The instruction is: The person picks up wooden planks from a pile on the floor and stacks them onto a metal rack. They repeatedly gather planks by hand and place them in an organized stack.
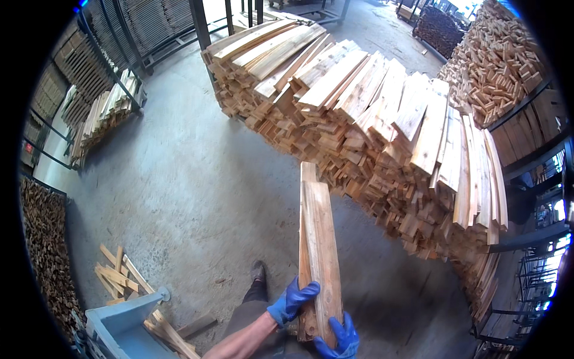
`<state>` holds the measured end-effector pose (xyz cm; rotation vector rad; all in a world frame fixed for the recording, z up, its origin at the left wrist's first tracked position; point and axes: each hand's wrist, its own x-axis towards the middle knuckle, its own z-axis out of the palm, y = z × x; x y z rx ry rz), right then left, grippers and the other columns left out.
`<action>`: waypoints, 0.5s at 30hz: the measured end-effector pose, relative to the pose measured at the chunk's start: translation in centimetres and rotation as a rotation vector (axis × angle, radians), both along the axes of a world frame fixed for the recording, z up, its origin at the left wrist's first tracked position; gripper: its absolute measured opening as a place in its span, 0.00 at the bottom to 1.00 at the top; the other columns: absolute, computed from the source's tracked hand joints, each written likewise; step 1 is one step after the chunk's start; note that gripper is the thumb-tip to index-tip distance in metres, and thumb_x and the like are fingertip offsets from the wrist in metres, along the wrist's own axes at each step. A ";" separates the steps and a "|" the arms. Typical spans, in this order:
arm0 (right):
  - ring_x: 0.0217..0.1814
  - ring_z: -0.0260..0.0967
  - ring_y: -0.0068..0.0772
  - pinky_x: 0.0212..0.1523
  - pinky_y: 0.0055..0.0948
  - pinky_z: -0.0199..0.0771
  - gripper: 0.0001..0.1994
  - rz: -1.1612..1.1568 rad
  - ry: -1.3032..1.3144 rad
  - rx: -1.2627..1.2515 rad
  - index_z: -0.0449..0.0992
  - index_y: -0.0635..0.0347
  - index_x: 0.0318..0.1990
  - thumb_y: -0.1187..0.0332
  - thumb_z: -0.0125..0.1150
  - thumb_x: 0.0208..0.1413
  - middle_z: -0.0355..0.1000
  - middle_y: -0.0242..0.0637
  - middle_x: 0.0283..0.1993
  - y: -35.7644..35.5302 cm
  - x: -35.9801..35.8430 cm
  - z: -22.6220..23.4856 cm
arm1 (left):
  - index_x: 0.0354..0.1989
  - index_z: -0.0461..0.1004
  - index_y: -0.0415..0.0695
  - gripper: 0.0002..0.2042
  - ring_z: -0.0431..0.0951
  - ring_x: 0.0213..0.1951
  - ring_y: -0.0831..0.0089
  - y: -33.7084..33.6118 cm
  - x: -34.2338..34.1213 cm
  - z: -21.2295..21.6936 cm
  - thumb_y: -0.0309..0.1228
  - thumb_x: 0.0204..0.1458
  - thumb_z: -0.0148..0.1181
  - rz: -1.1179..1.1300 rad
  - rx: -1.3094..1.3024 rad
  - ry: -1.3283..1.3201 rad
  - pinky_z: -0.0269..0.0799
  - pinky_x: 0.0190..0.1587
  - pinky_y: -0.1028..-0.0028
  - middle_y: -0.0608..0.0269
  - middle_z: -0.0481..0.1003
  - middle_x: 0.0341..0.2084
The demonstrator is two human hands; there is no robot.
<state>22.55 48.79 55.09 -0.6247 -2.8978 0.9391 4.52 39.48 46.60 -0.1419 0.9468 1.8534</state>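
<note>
A small bundle of wooden boards [323, 239] is held in front of me, its far end pointing away and a narrower board sticking out beyond the rest. My left hand [293, 300], in a blue glove, grips the bundle's left side with the thumb over the top. At the near right end, my right hand [339, 336] in a matching glove wraps round the edge. How many boards lie underneath is hidden. Past them rises a large stack of wooden boards [359, 131], apart from the bundle, its cut ends facing me.
Loose board pieces [119, 275] lie on the concrete floor [161, 173] beside a blue metal machine part [122, 326] at lower left. A smaller board stack [104, 116] stands at far left. A heap of short wood pieces [499, 66] fills a rack at upper right.
</note>
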 end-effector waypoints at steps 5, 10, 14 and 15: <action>0.56 0.64 0.63 0.52 0.46 0.69 0.35 -0.037 0.062 -0.064 0.66 0.50 0.60 0.53 0.68 0.43 0.57 0.61 0.62 0.2 2.8 -2.0 | 0.56 0.63 0.37 0.29 0.73 0.42 0.75 0.9 1.8 1.3 0.29 0.46 0.68 0.015 -0.107 0.124 0.71 0.47 0.72 0.63 0.72 0.42; 0.54 0.66 0.60 0.51 0.44 0.70 0.36 -0.010 0.054 -0.014 0.65 0.51 0.61 0.54 0.68 0.42 0.60 0.59 0.61 0.6 3.5 -1.8 | 0.57 0.63 0.36 0.32 0.73 0.45 0.73 1.7 2.1 4.2 0.34 0.44 0.71 -0.023 -0.130 0.140 0.71 0.49 0.72 0.60 0.73 0.44; 0.51 0.69 0.55 0.48 0.41 0.73 0.30 -0.111 0.159 -0.358 0.68 0.57 0.57 0.59 0.67 0.44 0.68 0.52 0.54 2.7 4.4 -3.2 | 0.54 0.65 0.35 0.31 0.74 0.42 0.74 1.3 3.2 4.5 0.36 0.44 0.71 -0.053 -0.239 0.247 0.72 0.46 0.73 0.60 0.74 0.42; 0.57 0.67 0.40 0.59 0.33 0.65 0.35 -0.099 0.208 -0.434 0.63 0.64 0.61 0.61 0.69 0.47 0.68 0.46 0.57 4.2 3.7 -2.9 | 0.53 0.66 0.35 0.30 0.75 0.41 0.74 1.0 3.7 4.5 0.36 0.44 0.70 -0.058 -0.287 0.289 0.72 0.45 0.73 0.59 0.75 0.41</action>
